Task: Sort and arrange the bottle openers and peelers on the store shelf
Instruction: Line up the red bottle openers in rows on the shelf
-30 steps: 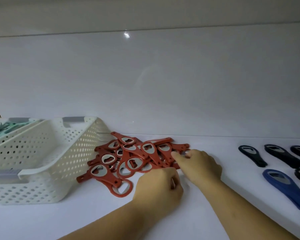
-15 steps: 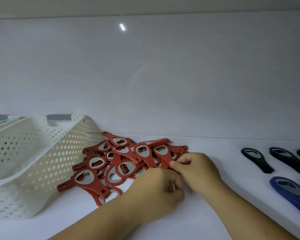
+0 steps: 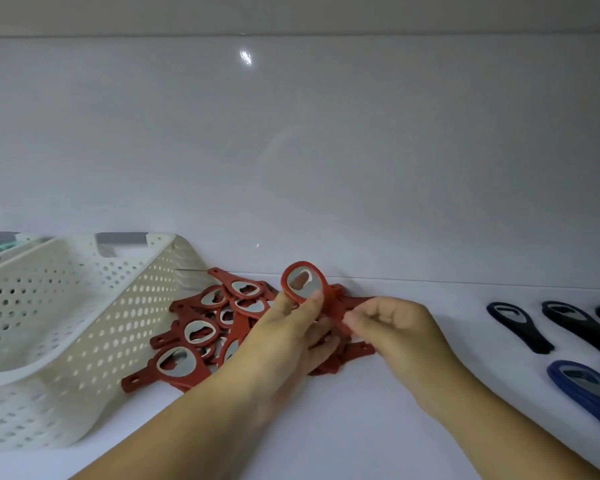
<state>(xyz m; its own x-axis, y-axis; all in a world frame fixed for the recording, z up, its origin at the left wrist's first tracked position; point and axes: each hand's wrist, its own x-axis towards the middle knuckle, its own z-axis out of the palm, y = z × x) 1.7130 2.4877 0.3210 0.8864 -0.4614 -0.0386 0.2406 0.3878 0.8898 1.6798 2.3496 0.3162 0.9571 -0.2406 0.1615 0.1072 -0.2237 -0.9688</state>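
By the white basket [image 3: 84, 306], the red pile [image 3: 201, 334] is lying on the shelf [image 3: 361, 427]; the left hand [image 3: 284, 344] is holding up one red opener [image 3: 303, 282] and the right hand [image 3: 399, 327] is pinching a red handle [image 3: 335, 323], so a hard tug could be scattering the pile
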